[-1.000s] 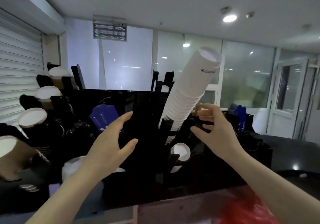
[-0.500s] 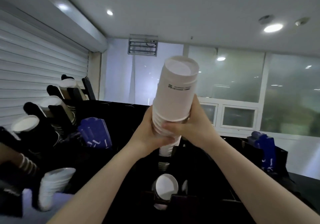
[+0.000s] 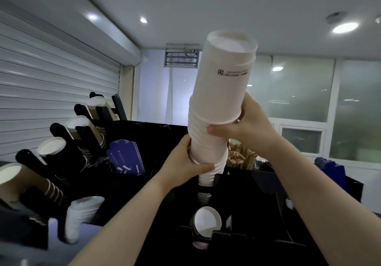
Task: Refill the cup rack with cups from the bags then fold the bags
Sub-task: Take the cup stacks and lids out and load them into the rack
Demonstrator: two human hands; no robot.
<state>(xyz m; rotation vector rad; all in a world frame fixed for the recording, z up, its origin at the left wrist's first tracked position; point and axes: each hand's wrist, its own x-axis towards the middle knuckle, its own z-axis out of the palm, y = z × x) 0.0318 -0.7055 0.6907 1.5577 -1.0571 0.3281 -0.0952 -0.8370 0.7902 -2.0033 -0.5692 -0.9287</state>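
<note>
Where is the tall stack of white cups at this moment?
The white cup stack rises at the centre of the head view, leaning right, its lower end in the black rack; the left hand grips it low, the right hand higher.

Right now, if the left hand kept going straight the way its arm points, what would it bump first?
The stack of white paper cups; the left hand grips its lower part. Beyond it, likely the right hand, holding the stack higher up, though depth is unclear.
</note>
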